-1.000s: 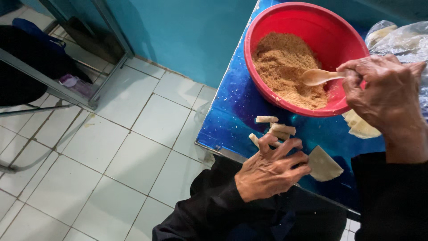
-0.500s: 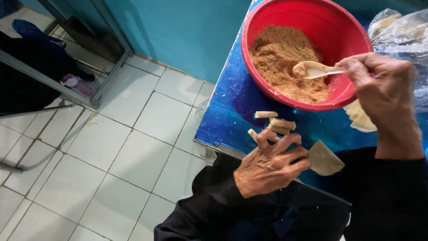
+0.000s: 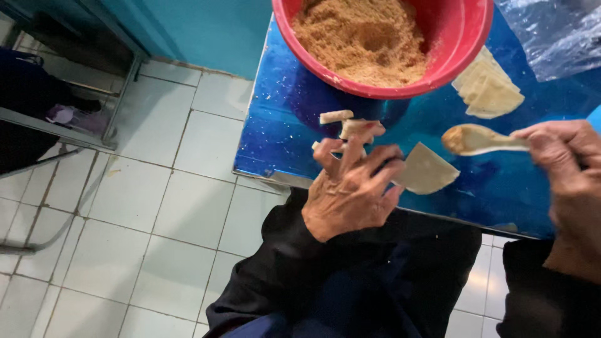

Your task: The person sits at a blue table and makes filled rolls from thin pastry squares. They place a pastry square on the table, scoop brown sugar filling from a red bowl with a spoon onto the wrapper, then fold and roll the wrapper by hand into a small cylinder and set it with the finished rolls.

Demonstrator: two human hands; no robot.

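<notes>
Right hand fingers grip loaded spoon.

The carrying surface is a glossy blue tabletop with pale specks; its near edge shows a worn metal strip, and its near left corner stands over a floor of white tiles.

Items resting directly on the tabletop:

- A round red plastic bowl filled with brown crumbly powder, at the far side, close to the left edge.
- A stack of pale triangular dough sheets, just beside the bowl on its right.
- Small pale rolled dough pieces, in front of the bowl, near the near edge.
- Crumpled clear plastic wrap, at the far right.
</notes>
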